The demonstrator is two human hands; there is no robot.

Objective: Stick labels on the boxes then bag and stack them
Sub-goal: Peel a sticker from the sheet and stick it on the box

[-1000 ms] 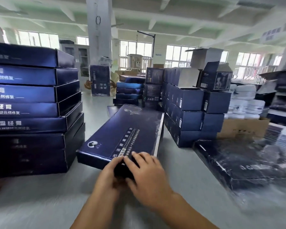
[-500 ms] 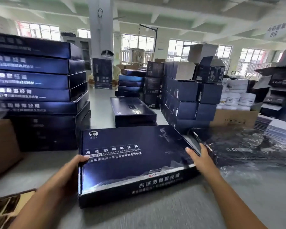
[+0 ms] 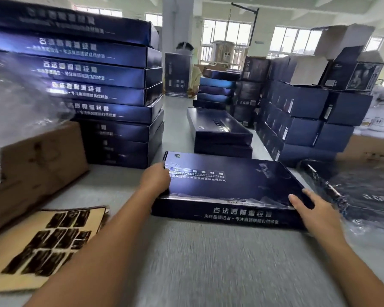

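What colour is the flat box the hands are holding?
The box is dark navy blue with pale lettering; the head view shows it.

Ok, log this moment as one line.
left hand: grips flat box left edge | right hand: grips near-right corner | flat box: on table | label sheet: near-left, untouched
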